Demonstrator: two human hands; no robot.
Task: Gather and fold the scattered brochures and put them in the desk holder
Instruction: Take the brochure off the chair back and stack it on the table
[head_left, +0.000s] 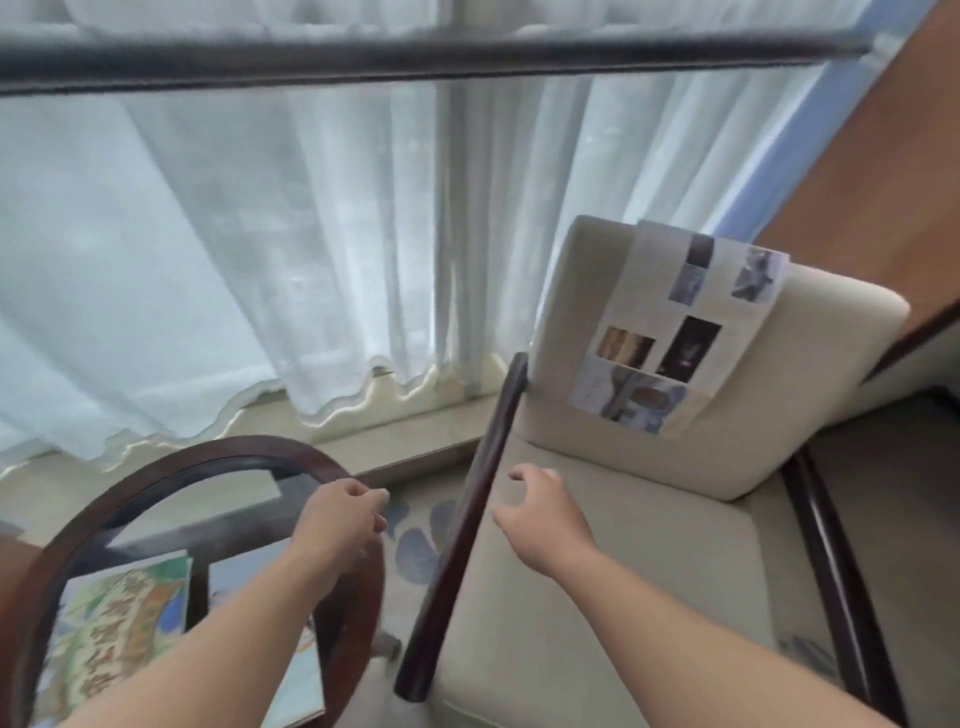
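— Hands first: are they holding anything?

— No. Over the dark rim of the round glass surface (171, 465) the left hand (340, 522) hangs with loosely curled fingers. The right hand (543, 512), fingers relaxed and spread, hovers above the armchair (623, 597) seat. Neither grips a thing.

— And the brochures?

— Far left, a colourful map brochure (119, 623) lies flat on the surface, with a paler brochure (234, 582) just beside it, partly under the left forearm. Far right, a photo brochure (670, 332) drapes over the armchair's backrest.

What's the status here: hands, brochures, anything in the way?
Right hand open, empty, over the chair seat. Left hand curled above the table rim, grip unclear. One brochure draped on the chair back, more brochures on the table. Armrest between hands.
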